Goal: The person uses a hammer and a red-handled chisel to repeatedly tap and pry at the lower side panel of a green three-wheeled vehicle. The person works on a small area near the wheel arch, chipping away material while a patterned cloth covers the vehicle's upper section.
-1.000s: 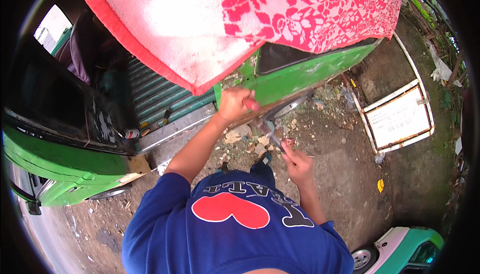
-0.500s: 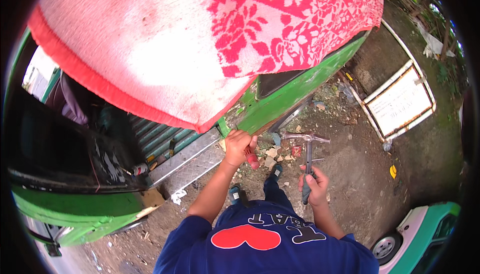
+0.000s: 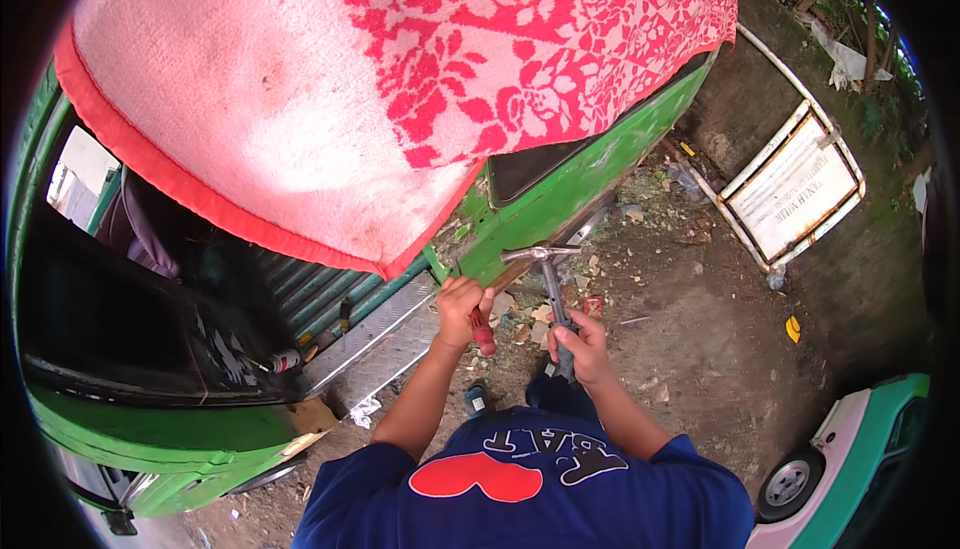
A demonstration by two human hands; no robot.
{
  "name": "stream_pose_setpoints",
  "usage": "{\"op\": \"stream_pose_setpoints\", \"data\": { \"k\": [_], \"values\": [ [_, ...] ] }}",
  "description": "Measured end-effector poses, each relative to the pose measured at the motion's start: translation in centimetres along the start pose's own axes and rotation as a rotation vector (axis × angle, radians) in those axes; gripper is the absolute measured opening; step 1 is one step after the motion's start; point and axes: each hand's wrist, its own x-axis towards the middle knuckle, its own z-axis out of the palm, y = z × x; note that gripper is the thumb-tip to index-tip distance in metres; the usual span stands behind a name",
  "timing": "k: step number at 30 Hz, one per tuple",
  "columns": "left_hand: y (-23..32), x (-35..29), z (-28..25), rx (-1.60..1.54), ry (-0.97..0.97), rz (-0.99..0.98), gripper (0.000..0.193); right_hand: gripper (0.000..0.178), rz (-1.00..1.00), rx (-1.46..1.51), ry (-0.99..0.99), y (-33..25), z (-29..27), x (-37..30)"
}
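Observation:
My left hand (image 3: 460, 311) is closed round a red-handled screwdriver (image 3: 482, 331), at the lower corner of the green vehicle body panel (image 3: 560, 184). The screwdriver's handle end sticks out below my fist toward me; its tip is hidden behind my hand. My right hand (image 3: 583, 341) grips a hammer (image 3: 553, 284) by the dark lower part of its handle. The metal hammer head is raised, pointing away from me, just right of my left hand and apart from the screwdriver in the picture.
A red and pink floral blanket (image 3: 270, 139) drapes over the vehicle. Left of my hand lies a metal tread-plate step (image 3: 375, 339). Rubble chips (image 3: 530, 319) litter the ground. A white framed sign (image 3: 790, 189) leans at right; a green and pink car (image 3: 840, 459) stands lower right.
My right hand has moved the hammer left and upward, closer to my left hand. My left hand keeps its hold on the screwdriver. The whole view has shifted slightly.

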Motion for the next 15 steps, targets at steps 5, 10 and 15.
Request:
{"op": "stream_pose_setpoints", "data": {
  "k": [5,10,15],
  "values": [
    [-0.2,-1.6,0.0,-0.06,0.046,-0.144,0.03,0.028,-0.007,-0.064,-0.076,-0.3,-1.8,0.2],
    [0.7,-2.1,1.0,-0.063,0.08,-0.216,0.028,0.028,0.063,-0.077,-0.125,-1.0,-5.4,0.8],
    [1.9,-2.5,1.5,-0.044,0.146,-0.27,0.023,0.047,0.13,-0.124,-0.207,-1.6,-8.4,1.3]
  ]
}}
